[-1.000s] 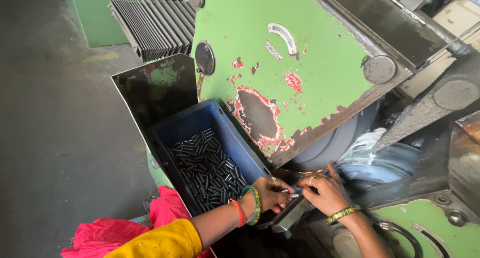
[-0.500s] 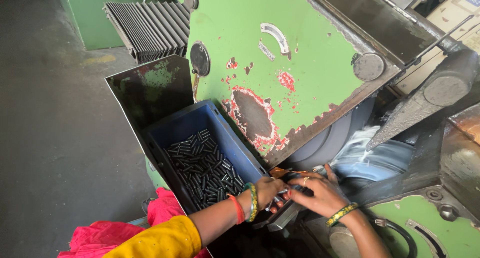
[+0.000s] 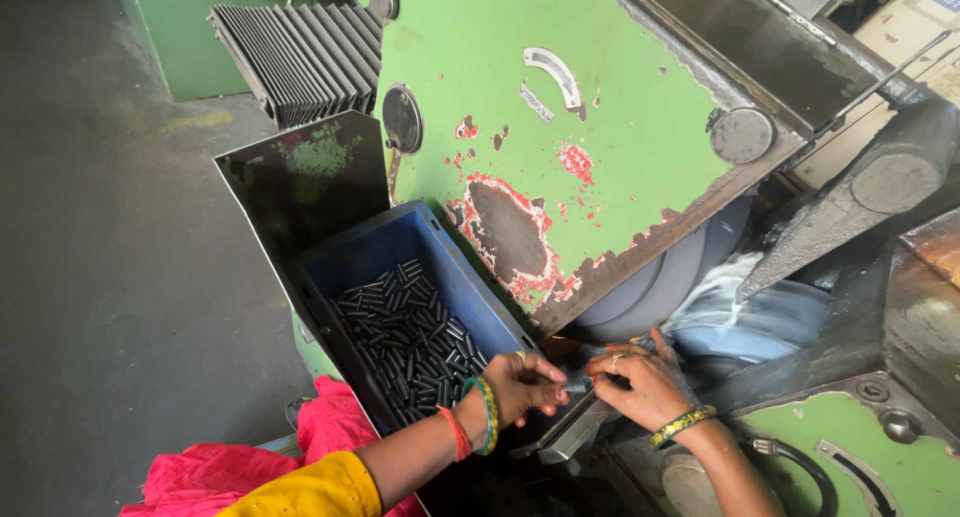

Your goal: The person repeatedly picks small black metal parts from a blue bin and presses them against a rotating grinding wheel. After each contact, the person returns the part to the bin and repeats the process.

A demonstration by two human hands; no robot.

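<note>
My left hand (image 3: 522, 383) and my right hand (image 3: 643, 382) meet over a slanted metal chute (image 3: 570, 432) at the front of a worn green grinding machine (image 3: 590, 127). Both pinch small dark metal pins (image 3: 577, 385) between their fingertips. Just left of my left hand stands a blue plastic crate (image 3: 420, 247) with several short dark cylindrical pins (image 3: 405, 342) lying in its bottom. Behind my right hand a grey grinding wheel (image 3: 660, 277) turns under a white stream of coolant (image 3: 720, 287).
A dark metal splash plate (image 3: 300, 182) stands upright behind the crate. A black ribbed bellows cover (image 3: 300, 52) hangs at the top left. Grey concrete floor (image 3: 110, 277) lies to the left. A black angled guard (image 3: 850, 212) reaches in from the right.
My two hands have drawn closer together over the chute, fingertips now meeting around the pins. The view has shifted slightly right.
</note>
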